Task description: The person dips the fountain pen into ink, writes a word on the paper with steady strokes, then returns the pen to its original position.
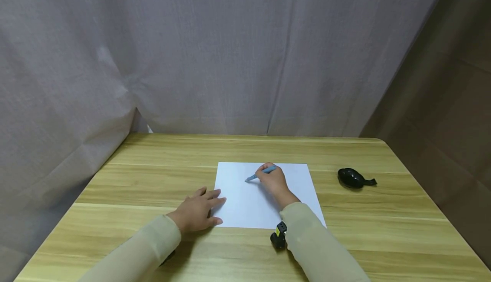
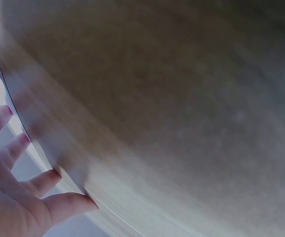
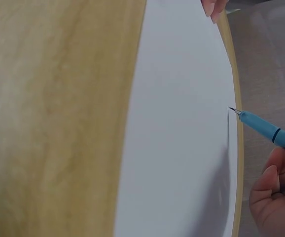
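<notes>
A sheet of white paper (image 1: 245,209) lies on the wooden table. My right hand (image 1: 274,180) pinches a blue fountain pen (image 1: 264,172), its nib low over the upper middle of the sheet. In the right wrist view the pen (image 3: 261,127) slants with its dark nib at the paper (image 3: 182,113), which shows no marks. My left hand (image 1: 197,210) rests with spread fingers at the sheet's left edge, fingertips over the paper. The left wrist view shows the same fingers (image 2: 41,183) along that edge.
A shiny black oval object with a flared tail (image 1: 350,178) sits on the table (image 1: 383,226) right of the paper. A small black camera (image 1: 279,236) is at the right wrist. Grey cloth (image 1: 215,60) hangs behind the table, with darker cloth (image 1: 452,115) along the right.
</notes>
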The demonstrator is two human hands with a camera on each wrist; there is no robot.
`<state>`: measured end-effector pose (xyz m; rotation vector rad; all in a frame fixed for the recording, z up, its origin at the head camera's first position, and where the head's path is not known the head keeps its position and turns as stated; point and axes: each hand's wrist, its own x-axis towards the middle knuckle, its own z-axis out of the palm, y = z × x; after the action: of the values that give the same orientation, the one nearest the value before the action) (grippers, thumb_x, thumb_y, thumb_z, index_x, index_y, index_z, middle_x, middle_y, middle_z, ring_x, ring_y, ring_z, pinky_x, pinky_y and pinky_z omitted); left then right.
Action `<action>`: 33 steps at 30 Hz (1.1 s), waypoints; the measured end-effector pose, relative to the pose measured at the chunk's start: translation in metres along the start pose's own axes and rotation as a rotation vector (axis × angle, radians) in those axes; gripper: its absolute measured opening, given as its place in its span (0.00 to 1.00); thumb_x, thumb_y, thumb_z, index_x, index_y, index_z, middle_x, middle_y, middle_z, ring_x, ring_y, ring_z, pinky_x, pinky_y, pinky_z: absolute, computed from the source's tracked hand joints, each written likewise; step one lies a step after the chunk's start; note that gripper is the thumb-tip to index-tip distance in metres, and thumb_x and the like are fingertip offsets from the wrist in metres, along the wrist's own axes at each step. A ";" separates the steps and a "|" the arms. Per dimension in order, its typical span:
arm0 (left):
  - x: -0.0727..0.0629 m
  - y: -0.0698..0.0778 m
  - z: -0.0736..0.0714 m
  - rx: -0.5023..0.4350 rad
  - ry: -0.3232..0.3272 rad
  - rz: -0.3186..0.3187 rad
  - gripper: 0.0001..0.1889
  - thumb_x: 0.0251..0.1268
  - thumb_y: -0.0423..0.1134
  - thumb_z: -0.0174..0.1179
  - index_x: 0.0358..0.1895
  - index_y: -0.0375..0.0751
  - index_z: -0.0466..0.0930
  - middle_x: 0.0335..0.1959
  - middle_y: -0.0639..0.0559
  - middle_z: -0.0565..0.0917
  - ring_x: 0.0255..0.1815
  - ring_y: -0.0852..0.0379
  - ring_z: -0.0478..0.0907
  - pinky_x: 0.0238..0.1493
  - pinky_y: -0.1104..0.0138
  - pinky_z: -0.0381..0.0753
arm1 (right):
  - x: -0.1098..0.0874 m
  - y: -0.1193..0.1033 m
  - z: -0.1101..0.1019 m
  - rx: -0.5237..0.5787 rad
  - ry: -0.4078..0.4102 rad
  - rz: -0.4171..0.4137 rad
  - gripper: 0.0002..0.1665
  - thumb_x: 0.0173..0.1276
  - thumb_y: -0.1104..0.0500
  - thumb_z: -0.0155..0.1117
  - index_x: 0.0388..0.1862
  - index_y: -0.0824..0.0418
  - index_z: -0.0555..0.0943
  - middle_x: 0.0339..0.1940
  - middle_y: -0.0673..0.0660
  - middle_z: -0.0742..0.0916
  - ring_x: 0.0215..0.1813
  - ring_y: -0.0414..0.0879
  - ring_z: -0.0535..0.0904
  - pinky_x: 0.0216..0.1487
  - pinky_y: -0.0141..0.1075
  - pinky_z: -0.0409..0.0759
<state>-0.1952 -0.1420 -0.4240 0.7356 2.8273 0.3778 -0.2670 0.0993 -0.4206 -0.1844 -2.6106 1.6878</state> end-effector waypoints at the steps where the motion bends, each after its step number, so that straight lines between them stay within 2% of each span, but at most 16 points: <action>1: 0.000 0.000 0.000 0.002 0.000 -0.001 0.32 0.64 0.57 0.60 0.69 0.52 0.69 0.74 0.48 0.63 0.72 0.31 0.55 0.54 0.28 0.64 | 0.000 0.000 0.000 -0.001 -0.002 0.003 0.05 0.62 0.62 0.57 0.27 0.61 0.76 0.23 0.51 0.77 0.29 0.43 0.71 0.29 0.30 0.67; 8: 0.001 0.000 0.000 0.005 -0.001 0.004 0.32 0.64 0.57 0.60 0.70 0.52 0.69 0.74 0.48 0.63 0.72 0.31 0.55 0.54 0.28 0.64 | 0.001 0.000 -0.003 -0.012 0.005 0.006 0.04 0.62 0.62 0.58 0.27 0.61 0.76 0.24 0.52 0.78 0.29 0.43 0.72 0.29 0.30 0.68; 13: 0.001 0.000 0.001 -0.001 0.000 0.001 0.32 0.64 0.57 0.60 0.70 0.52 0.69 0.74 0.48 0.63 0.72 0.31 0.54 0.54 0.28 0.63 | 0.002 0.002 -0.005 -0.018 0.004 0.015 0.04 0.62 0.62 0.58 0.29 0.61 0.77 0.23 0.51 0.77 0.27 0.42 0.67 0.29 0.31 0.66; 23: 0.000 0.000 0.001 -0.001 -0.001 -0.005 0.32 0.64 0.57 0.60 0.70 0.53 0.69 0.74 0.49 0.62 0.73 0.31 0.54 0.54 0.29 0.63 | 0.003 0.003 -0.012 -0.044 0.003 0.007 0.07 0.62 0.62 0.57 0.25 0.60 0.73 0.16 0.47 0.63 0.25 0.42 0.59 0.30 0.33 0.62; 28: 0.000 -0.001 0.001 0.002 -0.001 -0.003 0.32 0.64 0.57 0.60 0.70 0.52 0.69 0.74 0.49 0.62 0.73 0.31 0.54 0.54 0.28 0.63 | 0.002 0.004 -0.016 -0.056 0.008 0.011 0.07 0.62 0.61 0.58 0.25 0.60 0.74 0.16 0.47 0.63 0.24 0.42 0.60 0.29 0.32 0.62; 33: 0.000 0.000 0.001 0.008 -0.005 0.001 0.32 0.65 0.58 0.59 0.70 0.53 0.69 0.74 0.49 0.62 0.73 0.32 0.54 0.55 0.29 0.63 | 0.002 0.005 -0.021 -0.059 0.010 0.018 0.05 0.62 0.61 0.58 0.30 0.61 0.77 0.17 0.48 0.68 0.24 0.42 0.62 0.28 0.32 0.63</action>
<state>-0.1951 -0.1423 -0.4249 0.7384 2.8259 0.3641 -0.2667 0.1207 -0.4170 -0.2184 -2.6613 1.6118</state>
